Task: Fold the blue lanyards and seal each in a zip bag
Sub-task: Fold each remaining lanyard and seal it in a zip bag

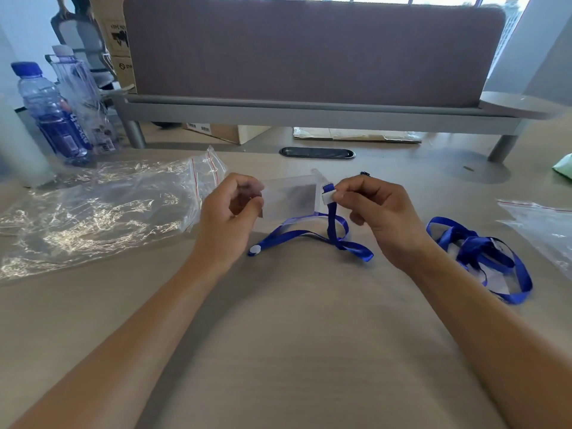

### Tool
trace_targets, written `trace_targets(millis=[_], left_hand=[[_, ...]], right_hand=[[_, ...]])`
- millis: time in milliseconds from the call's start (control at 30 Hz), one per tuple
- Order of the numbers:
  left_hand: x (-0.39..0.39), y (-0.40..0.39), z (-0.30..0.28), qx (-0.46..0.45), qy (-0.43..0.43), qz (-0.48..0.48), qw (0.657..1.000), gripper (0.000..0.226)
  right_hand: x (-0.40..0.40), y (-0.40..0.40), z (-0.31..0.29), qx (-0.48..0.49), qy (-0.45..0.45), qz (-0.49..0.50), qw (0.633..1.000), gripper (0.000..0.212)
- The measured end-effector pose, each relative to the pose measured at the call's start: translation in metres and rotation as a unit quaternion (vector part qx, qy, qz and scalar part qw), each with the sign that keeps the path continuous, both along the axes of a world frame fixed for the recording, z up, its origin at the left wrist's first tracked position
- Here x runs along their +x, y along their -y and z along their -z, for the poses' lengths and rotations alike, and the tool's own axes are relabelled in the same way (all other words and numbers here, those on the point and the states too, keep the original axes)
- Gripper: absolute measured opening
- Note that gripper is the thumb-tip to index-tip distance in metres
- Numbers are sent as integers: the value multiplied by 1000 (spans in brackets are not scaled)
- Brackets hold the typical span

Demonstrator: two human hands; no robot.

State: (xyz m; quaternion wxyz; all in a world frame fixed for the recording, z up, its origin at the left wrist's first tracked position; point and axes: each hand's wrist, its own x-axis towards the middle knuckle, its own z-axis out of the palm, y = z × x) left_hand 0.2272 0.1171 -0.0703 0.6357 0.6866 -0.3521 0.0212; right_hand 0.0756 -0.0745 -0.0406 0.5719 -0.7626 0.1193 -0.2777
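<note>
A clear badge holder (289, 198) hangs between my hands just above the table. My left hand (230, 209) grips its left edge with curled fingers. My right hand (376, 209) pinches the white clip (327, 198) at the holder's right edge, where the blue lanyard (309, 235) is attached. The strap loops down onto the table and ends in a white button (255, 249). A second blue lanyard (483, 255) lies tangled on the table to the right. A stack of clear zip bags (123, 199) with red seal lines lies to the left.
Two water bottles (55, 113) stand at the far left. Another zip bag (544, 224) lies at the right edge. A padded desk divider (309, 51) closes off the far side, with a cable grommet (317, 152) in front of it. A green item (565, 167) sits far right.
</note>
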Motion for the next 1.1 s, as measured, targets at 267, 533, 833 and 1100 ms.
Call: trace_targets(millis=[267, 533, 833, 1100], left_hand=[[-11, 1, -1, 58, 68, 36, 995, 18], [-20, 3, 0, 73, 85, 56, 992, 20], [-24, 4, -2, 82, 89, 73, 990, 17], [-27, 5, -3, 87, 101, 57, 989, 17]], right_hand=[[6, 2, 7, -59, 12, 79, 995, 14], [6, -11, 15, -176, -15, 102, 979, 11], [4, -18, 12, -374, -7, 58, 925, 25], [0, -16, 7, -322, -37, 18, 946, 15]])
